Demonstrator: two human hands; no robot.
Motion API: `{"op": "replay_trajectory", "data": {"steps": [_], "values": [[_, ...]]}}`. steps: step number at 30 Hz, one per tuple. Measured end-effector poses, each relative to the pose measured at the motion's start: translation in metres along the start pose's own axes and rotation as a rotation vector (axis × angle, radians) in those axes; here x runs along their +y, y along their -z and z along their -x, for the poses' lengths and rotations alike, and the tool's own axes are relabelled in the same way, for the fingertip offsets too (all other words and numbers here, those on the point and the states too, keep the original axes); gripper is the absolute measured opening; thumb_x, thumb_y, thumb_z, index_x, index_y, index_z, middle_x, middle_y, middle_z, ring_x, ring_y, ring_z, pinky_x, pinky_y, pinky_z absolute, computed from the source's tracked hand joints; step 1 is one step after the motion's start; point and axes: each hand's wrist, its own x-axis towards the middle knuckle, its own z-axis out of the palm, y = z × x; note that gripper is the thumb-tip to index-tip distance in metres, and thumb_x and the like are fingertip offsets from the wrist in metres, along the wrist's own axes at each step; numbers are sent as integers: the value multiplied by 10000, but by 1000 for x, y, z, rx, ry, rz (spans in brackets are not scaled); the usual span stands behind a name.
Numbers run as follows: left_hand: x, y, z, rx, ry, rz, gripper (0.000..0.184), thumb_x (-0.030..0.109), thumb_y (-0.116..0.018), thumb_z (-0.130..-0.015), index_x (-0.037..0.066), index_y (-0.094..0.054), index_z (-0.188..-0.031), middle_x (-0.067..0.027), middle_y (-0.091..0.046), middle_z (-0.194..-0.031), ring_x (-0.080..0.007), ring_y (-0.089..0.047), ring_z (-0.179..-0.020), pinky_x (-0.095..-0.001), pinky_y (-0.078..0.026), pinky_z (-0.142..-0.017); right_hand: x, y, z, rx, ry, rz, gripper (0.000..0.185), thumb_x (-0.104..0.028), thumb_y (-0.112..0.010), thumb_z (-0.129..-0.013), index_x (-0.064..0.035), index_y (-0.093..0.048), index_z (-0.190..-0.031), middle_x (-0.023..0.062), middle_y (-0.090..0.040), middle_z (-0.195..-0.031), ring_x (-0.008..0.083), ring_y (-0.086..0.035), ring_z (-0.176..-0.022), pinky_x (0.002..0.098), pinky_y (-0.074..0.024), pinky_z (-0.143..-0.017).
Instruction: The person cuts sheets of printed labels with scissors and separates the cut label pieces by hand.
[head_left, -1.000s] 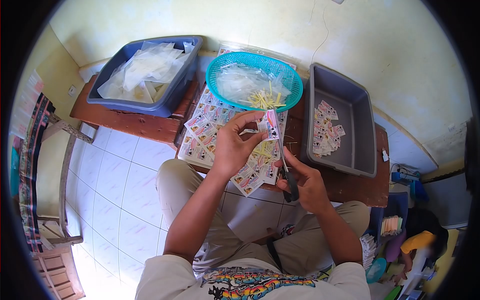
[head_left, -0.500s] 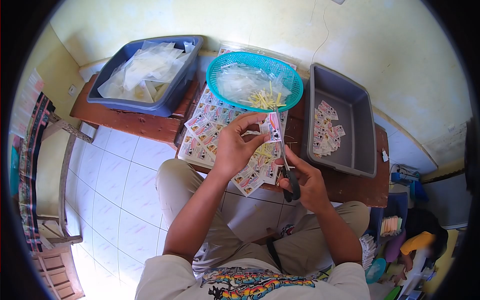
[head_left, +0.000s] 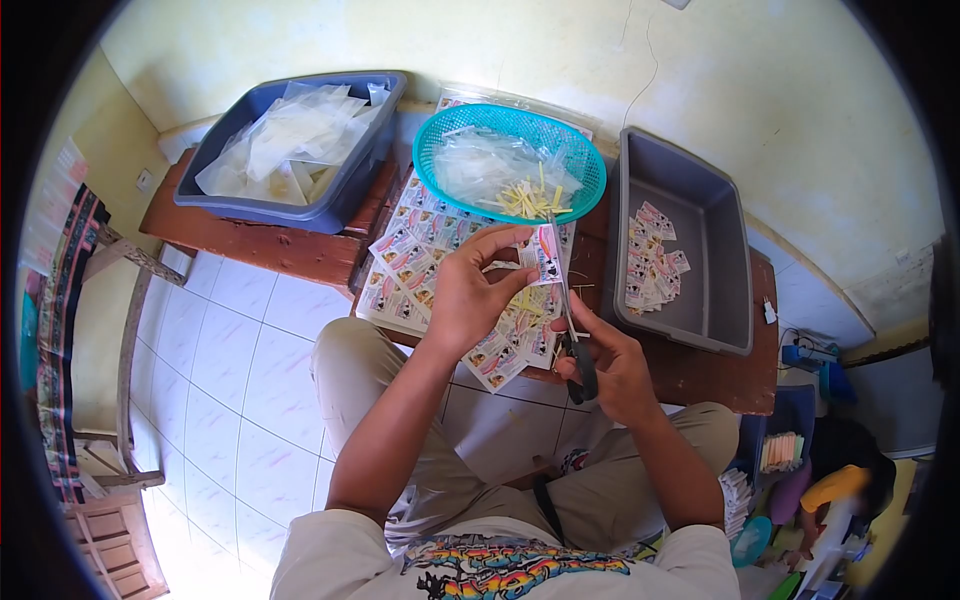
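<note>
My left hand (head_left: 474, 290) pinches a small printed label (head_left: 543, 255) between thumb and fingers. In my right hand (head_left: 615, 365) is a pair of black-handled scissors (head_left: 580, 368), its blades pointing away from me along the label's right edge. Beneath my hands lie printed label sheets (head_left: 410, 283) with yellowish paper trimmings scattered on them. Just beyond the scissor tips stands a turquoise basket (head_left: 428, 130) of clear plastic pieces and yellow strips. To the right, a grey tub (head_left: 705, 220) contains a pile of cut labels (head_left: 655, 265).
A blue-grey tub (head_left: 255, 100) filled with translucent plastic sheets (head_left: 285, 135) stands at the left on a reddish-brown bench (head_left: 290, 238). A pale wall rises behind. At the lower right, a person in a black and yellow top (head_left: 840, 490) bends over some work.
Both hands stay almost in place. The scissor handles have shifted slightly in my right hand, drawing closer together. The person at the lower right has moved an arm a little.
</note>
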Motion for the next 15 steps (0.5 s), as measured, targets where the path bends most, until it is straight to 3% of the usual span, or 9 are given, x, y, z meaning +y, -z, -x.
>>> {"op": "replay_trajectory", "data": {"steps": [2, 6, 12, 15], "values": [[-2, 0, 0, 9, -31, -3, 468, -78, -796, -861, 1, -691, -1311, -88, -641, -1332, -142, -673, -1043, -289, -638, -897, 2, 0, 0, -1, -6, -18, 821, 63, -765, -916, -67, -367, -1622, 129, -567, -1370, 151, -647, -1110, 336, -620, -986], [0, -1, 0, 11, -22, -21, 468, -78, -795, -861, -2, -691, -1312, -87, -641, -1333, -142, -673, -1047, -287, -639, -899, 0, -1, 0, 2, -10, -55, 829, 62, -767, -913, -67, -362, -1624, 135, -564, -1388, 163, -649, -1138, 344, -615, -1003], [0, -1, 1, -31, -23, -1, 488, -83, -791, -862, 15, -693, -1329, -82, -639, -1342, -143, -675, -1054, -285, -640, -920, -2, 2, 0, 13, -26, -42, 828, 63, -767, -913, -67, -364, -1624, 135, -562, -1400, 164, -647, -1153, 336, -610, -1004], [3, -1, 2, -58, 22, 13, 496, -84, -780, -875, 7, -673, -1351, -70, -617, -1349, -144, -641, -1127, -306, -598, -1004, 0, 1, 0, 19, -26, -48, 826, 67, -762, -915, -69, -363, -1626, 130, -566, -1396, 156, -647, -1149, 320, -603, -1000]]}}
